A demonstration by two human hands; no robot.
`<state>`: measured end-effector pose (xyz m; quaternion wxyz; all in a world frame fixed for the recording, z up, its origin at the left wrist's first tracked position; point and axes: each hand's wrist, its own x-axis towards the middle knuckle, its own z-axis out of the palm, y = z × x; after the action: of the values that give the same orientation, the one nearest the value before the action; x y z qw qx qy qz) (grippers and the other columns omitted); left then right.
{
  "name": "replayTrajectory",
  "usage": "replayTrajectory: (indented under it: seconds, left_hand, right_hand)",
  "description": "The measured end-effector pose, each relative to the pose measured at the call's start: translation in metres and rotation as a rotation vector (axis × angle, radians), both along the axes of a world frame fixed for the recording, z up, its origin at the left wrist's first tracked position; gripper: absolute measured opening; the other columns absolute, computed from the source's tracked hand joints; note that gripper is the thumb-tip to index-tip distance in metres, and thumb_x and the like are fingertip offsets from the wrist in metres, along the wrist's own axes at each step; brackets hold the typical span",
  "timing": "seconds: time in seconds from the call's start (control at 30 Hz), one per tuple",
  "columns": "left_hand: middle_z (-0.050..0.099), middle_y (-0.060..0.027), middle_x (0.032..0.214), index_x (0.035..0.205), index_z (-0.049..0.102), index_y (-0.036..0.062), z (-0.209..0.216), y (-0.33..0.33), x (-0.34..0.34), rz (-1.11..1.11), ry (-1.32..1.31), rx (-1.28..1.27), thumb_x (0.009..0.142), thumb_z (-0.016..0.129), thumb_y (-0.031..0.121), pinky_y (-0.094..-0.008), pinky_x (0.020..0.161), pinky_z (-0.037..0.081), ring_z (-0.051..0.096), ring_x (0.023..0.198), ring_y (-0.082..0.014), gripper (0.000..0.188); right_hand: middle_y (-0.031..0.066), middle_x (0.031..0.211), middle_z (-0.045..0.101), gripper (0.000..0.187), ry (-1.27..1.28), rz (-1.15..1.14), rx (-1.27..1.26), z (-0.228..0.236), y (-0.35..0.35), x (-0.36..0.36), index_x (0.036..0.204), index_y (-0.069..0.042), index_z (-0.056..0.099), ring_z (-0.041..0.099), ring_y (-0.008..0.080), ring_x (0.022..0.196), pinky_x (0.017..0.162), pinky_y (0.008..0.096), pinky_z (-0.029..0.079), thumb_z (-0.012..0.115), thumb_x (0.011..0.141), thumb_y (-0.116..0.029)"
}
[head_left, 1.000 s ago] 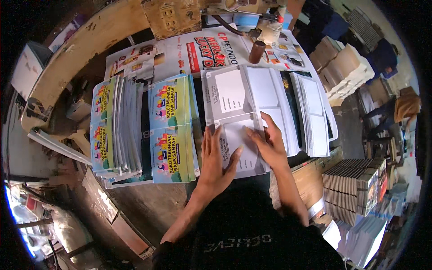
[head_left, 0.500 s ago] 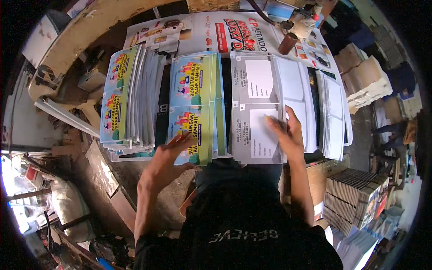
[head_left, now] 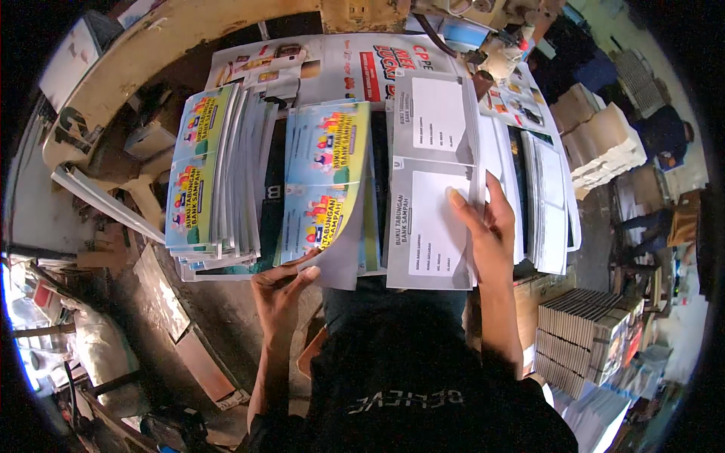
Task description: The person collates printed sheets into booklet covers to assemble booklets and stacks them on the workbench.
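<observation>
My left hand (head_left: 279, 293) pinches the near corner of a colourful printed cover sheet (head_left: 326, 158), thumb above and fingers below. That corner curls up and shows its pale underside, over the middle stack of similar covers. My right hand (head_left: 495, 230) grips the right edge of a grey sheet with white panels (head_left: 436, 215), thumb on top and fingers behind. The grey sheet sits slightly raised over the stack beside the covers. What lies directly under it is mostly hidden.
To the left stands a fanned stack of colourful covers (head_left: 198, 166); to the right, piles of white-panelled sheets (head_left: 548, 204). A printed poster (head_left: 332, 79) covers the table's far part. Bundled booklets (head_left: 574, 343) stand at lower right, wrapped paper blocks (head_left: 604, 140) farther back. A person (head_left: 661, 132) is at far right.
My left hand has closed on the cover sheet's near corner and bent it up. My right hand has taken hold of the grey sheet, which is now raised.
</observation>
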<state>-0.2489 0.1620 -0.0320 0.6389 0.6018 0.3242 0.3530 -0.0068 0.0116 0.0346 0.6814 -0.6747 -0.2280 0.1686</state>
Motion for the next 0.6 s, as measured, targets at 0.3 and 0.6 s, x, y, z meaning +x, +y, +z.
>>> replayTrajectory:
  seconds: [0.3,0.6]
  left_hand:
    - [0.054,-0.0005,0.093,0.103,0.062,-0.001,-0.015,-0.008,-0.003,-0.091,-0.246,-0.266,0.087,0.075,0.025,-0.0278,0.077,0.044,0.052,0.08,-0.0124,0.033]
    - [0.064,-0.015,0.118,0.113,0.063,-0.0059,0.025,0.013,0.032,0.056,0.127,0.253,0.095,0.062,0.006,-0.0333,0.095,0.047,0.062,0.101,-0.021,0.021]
  right_hand:
    - [0.0182,0.121,0.058,0.058,-0.167,0.029,-0.212,-0.073,0.042,-0.045,0.147,0.001,0.031,0.06,0.0215,0.103,0.088,0.0352,0.049,0.056,0.099,-0.021]
    - [0.0292,0.112,0.064,0.064,-0.223,0.135,-0.091,-0.07,0.07,-0.053,0.145,-0.001,0.033,0.068,0.038,0.099,0.082,0.0444,0.054,0.065,0.091,-0.013]
